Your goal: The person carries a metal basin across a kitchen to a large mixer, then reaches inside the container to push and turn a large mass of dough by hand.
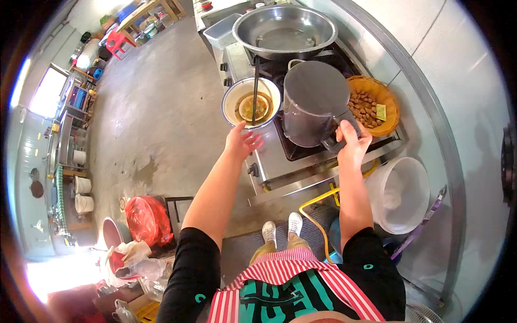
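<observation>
With the right hand (pixel 353 142), gripped the dark handle (pixel 349 116) of a grey see-through jug (pixel 307 107), curling the fingers tightly round it. Had the jug just left of that hand and slightly beyond it, flat grey top facing up, over the near part of a steel gas stove (pixel 269 159). Could not tell standing on the grate from hanging just above it.

Held the left hand (pixel 242 142) open, with fingers loosely spread, well to the left of the right one. Reached with it to the near rim of a white enamel bowl (pixel 232 98), edged in blue and lying just beyond those fingers. Could not tell touching from nearly touching there. Saw dark chopsticks (pixel 256 81) in the bowl, pointing away from the left hand and crossing the far rim, with brownish liquid round a pale inner shape.

Just beyond the right hand and to its right, saw a wicker basket (pixel 389 126) of brown nuts (pixel 362 105), with a small yellow-green packet (pixel 381 112) on them. Farther out, beyond both hands, saw a wide steel basin (pixel 285 21) on the stove. Nearer the body, right of the right forearm, saw a translucent white bucket (pixel 401 196); left of that forearm, a yellow hose (pixel 316 202).
</observation>
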`<control>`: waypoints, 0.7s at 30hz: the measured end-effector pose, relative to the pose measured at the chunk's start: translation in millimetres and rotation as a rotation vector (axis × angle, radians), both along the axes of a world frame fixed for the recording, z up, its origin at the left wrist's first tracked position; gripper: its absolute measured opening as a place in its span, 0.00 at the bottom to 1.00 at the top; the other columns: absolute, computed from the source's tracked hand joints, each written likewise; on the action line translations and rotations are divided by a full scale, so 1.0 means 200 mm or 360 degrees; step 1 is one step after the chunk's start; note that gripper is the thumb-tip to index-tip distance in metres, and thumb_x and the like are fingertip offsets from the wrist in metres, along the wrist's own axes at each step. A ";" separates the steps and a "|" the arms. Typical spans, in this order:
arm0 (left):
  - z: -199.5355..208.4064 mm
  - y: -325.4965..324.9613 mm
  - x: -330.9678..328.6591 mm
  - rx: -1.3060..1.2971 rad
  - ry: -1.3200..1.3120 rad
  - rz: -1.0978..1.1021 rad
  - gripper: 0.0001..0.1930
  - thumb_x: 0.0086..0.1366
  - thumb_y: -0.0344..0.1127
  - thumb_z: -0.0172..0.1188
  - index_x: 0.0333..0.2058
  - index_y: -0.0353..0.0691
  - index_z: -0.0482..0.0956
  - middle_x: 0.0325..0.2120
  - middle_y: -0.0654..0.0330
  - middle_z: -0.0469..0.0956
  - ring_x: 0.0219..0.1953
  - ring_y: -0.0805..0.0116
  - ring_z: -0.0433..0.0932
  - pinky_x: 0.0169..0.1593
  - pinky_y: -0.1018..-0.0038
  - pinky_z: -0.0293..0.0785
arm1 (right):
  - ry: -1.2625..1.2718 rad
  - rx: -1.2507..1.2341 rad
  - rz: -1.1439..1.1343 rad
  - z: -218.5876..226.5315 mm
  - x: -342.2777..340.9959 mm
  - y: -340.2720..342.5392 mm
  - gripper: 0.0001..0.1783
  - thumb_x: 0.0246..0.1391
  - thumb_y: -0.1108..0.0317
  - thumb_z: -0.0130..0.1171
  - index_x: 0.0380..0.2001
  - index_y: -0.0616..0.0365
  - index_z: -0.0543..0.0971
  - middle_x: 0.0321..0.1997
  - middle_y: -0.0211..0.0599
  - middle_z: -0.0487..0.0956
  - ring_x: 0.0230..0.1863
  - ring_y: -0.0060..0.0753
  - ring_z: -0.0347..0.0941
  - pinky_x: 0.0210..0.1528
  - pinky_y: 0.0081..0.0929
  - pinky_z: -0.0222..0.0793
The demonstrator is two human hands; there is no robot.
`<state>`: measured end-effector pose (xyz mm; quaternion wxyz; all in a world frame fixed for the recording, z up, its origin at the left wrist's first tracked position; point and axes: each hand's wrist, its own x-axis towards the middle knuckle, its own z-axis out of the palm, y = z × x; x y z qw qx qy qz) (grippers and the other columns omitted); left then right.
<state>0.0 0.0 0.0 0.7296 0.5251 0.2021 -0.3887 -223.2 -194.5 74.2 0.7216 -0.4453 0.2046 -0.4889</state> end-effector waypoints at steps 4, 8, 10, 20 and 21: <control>-0.14 -0.28 -0.10 -0.0198 0.0176 0.0026 0.26 0.63 0.45 0.48 0.47 0.23 0.58 0.41 0.44 0.68 0.45 0.46 0.71 0.46 0.53 0.72 | 0.0182 -0.0163 0.0010 0.06 -0.06 -0.18 0.09 0.43 0.71 0.62 0.18 0.62 0.74 0.15 0.25 0.68 0.16 0.16 0.59 0.20 0.17 0.53; -0.17 -0.29 -0.05 -0.0381 0.0205 0.0038 0.23 0.66 0.42 0.42 0.46 0.21 0.59 0.38 0.39 0.71 0.42 0.44 0.73 0.46 0.55 0.74 | 0.0161 -0.0080 0.0063 0.10 0.00 -0.22 0.08 0.44 0.70 0.62 0.19 0.64 0.74 0.16 0.27 0.70 0.16 0.17 0.60 0.20 0.18 0.55; -0.12 -0.32 -0.08 -0.0331 0.0100 0.0072 0.21 0.67 0.39 0.39 0.46 0.21 0.59 0.40 0.37 0.70 0.42 0.44 0.73 0.46 0.55 0.74 | 0.0157 -0.0110 0.0127 0.07 -0.01 -0.28 0.09 0.44 0.70 0.62 0.20 0.64 0.75 0.17 0.28 0.70 0.16 0.18 0.61 0.20 0.18 0.56; -0.17 -0.26 -0.07 -0.0378 -0.0008 0.0160 0.18 0.61 0.28 0.38 0.49 0.25 0.58 0.40 0.39 0.70 0.39 0.44 0.74 0.42 0.54 0.78 | 0.0477 -0.0361 0.0143 0.09 -0.06 -0.28 0.21 0.45 0.57 0.64 0.34 0.64 0.74 0.24 0.29 0.72 0.26 0.20 0.65 0.32 0.17 0.61; -0.16 -0.27 -0.08 -0.0394 -0.0018 0.0159 0.18 0.61 0.28 0.38 0.50 0.26 0.57 0.39 0.39 0.70 0.38 0.44 0.75 0.40 0.55 0.79 | 0.0493 -0.0422 0.0059 0.09 -0.07 -0.28 0.23 0.45 0.54 0.63 0.35 0.63 0.73 0.25 0.29 0.72 0.26 0.20 0.65 0.33 0.17 0.61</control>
